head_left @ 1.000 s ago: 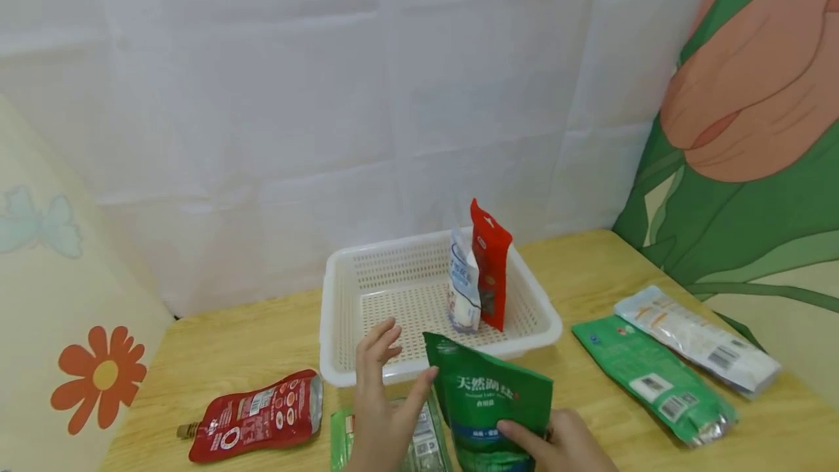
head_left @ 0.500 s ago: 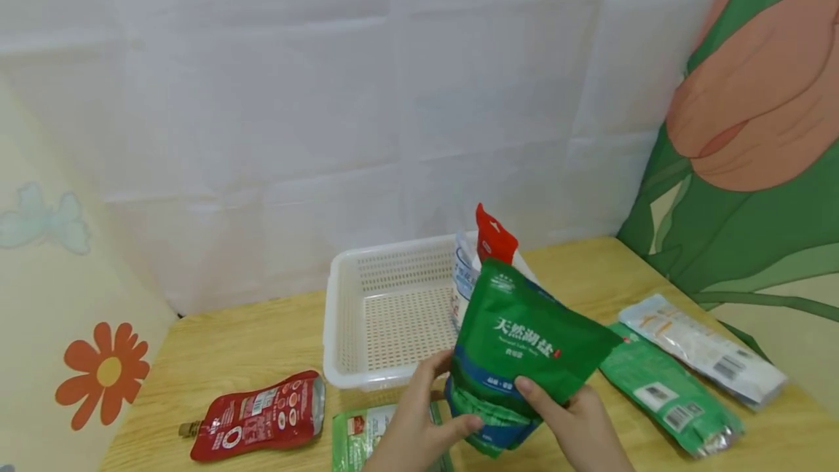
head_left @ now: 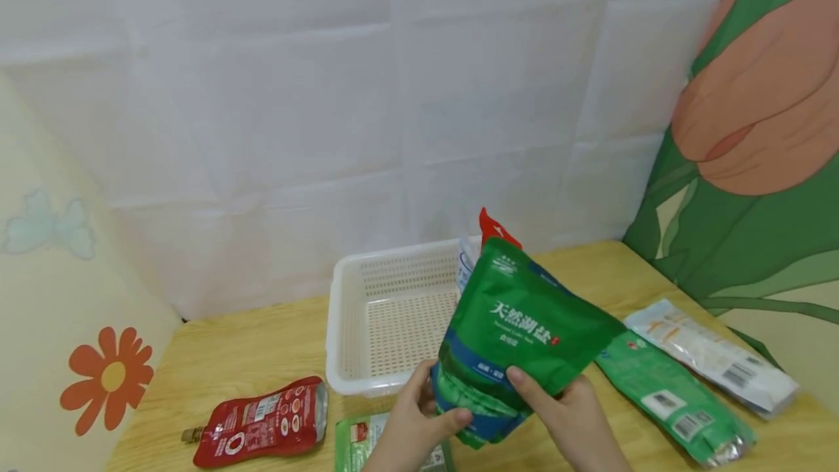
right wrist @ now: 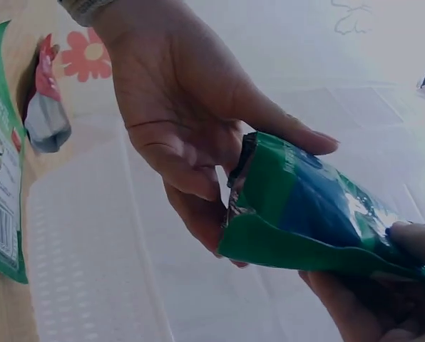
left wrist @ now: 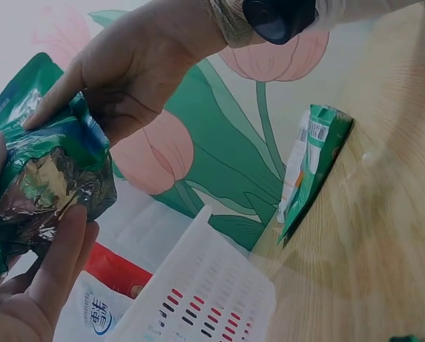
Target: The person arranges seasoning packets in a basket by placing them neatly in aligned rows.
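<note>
A person's left hand (head_left: pixel 419 421) and right hand (head_left: pixel 566 414) are both gripping a plump green plastic pouch (head_left: pixel 511 333) with white lettering and a blue band. They are holding it in the air above a pale wood-grain surface (head_left: pixel 262 344), where it is tilting and partly covering a white perforated plastic basket (head_left: pixel 335 333) behind it. The left hand is cupping the pouch's lower left, its thumb lying in front; the right hand is pressing a thumb on the front face while its fingers are curling behind. The double grip is probably steadying a soft, filled bag that might sag if held on one side only.

In the basket, a white-and-blue packet (head_left: pixel 465 264) and a glossy red packet (head_left: pixel 499 228) are standing close together, perhaps propping each other; the pouch is hiding their lower parts.

A dark-red pouch with a capped spout (head_left: pixel 265 421) is lying flat at the left, presumably because it is too limp to stand. A flat green packet with a pale label (head_left: pixel 357 443) is lying partly behind the left hand. At the right, a long green packet (head_left: pixel 675 399) and a white packet with orange marks (head_left: pixel 714 355) are resting side by side.
</note>
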A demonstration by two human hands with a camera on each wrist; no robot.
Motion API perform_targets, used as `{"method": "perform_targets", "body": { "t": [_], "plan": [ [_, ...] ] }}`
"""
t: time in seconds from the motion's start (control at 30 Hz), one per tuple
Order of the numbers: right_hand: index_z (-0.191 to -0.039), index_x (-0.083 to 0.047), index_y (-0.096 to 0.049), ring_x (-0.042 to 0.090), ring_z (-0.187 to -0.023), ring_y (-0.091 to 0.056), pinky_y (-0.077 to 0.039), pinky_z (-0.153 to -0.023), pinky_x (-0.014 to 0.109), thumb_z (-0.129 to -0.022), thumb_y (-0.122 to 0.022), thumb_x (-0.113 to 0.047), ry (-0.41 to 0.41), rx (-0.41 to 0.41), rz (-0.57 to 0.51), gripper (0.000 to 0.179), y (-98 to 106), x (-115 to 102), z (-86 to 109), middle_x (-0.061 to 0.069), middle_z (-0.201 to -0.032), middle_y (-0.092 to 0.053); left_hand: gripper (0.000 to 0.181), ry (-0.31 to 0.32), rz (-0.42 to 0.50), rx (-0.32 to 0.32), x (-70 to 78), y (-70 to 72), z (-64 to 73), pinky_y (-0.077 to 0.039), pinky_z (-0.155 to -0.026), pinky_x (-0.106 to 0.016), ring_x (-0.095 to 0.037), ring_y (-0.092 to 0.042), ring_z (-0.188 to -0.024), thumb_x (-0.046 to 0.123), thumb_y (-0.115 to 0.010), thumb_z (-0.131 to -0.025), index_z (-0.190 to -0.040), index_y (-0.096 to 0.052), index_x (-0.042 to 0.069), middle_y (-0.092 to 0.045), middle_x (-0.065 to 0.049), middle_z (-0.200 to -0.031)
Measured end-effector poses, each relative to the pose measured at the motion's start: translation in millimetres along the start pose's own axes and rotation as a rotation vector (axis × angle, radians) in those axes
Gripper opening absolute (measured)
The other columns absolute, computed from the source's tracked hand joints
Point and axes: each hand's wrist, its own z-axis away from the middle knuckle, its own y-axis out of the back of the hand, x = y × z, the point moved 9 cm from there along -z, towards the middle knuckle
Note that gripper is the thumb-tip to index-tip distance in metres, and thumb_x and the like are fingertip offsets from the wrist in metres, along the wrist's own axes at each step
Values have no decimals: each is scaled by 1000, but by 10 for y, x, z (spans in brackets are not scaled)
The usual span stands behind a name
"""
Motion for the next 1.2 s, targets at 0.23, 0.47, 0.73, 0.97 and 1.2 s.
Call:
{"method": "perform_targets", "body": {
  "t": [0.23, 0.47, 0.73, 0.97, 1.2],
  "plan": [
    [-141, -12, -41, -9, -97, -59, -51, -82, 19, -96, -57, -28, 45, -96, 57, 51, -2, -77, -36, 14, -137, -54, 70, -18, 78, 8, 11, -10, 1, -56, -84, -31, -14, -67, -97, 44, -70, -84, -135, -38, 7, -67, -6, -114],
    [-142, -8, -40, 1, -100, -64, -54, -83, 25, -96, -56, -26, 28, -154, 56, 52, -3, -40, -84, 18, -135, -55, 68, -24, 72, -8, -13, -39, -18, -57, -79, -30, -14, -67, -93, 46, -64, -88, -136, -39, 6, -67, -7, -111],
    [-146, -12, -27, 21, -119, -56, -50, -91, 32, -95, -57, -34, -2, -167, 83, 63, 5, -20, -125, 17, -143, -47, 63, -58, 55, 3, -7, -23, -19, -57, -75, -28, -15, -68, -92, 46, -58, -92, -140, -40, 8, -67, -11, -113],
    [-146, -9, -28, 21, -116, -58, -49, -89, 32, -94, -59, -33, -5, -159, 119, 65, 29, -16, -109, 18, -140, -49, 63, -101, 29, -26, 35, -36, -10, -57, -76, -28, -14, -67, -92, 46, -57, -92, -139, -40, 7, -67, -11, -111],
    [-147, -8, -25, 22, -113, -59, -51, -86, 33, -96, -56, -33, -22, -194, 81, 64, 5, 1, -114, 20, -139, -49, 63, -110, 31, -16, 40, -13, 6, -57, -78, -29, -14, -68, -93, 44, -57, -93, -139, -38, 6, -66, -15, -114]
  ]
}}
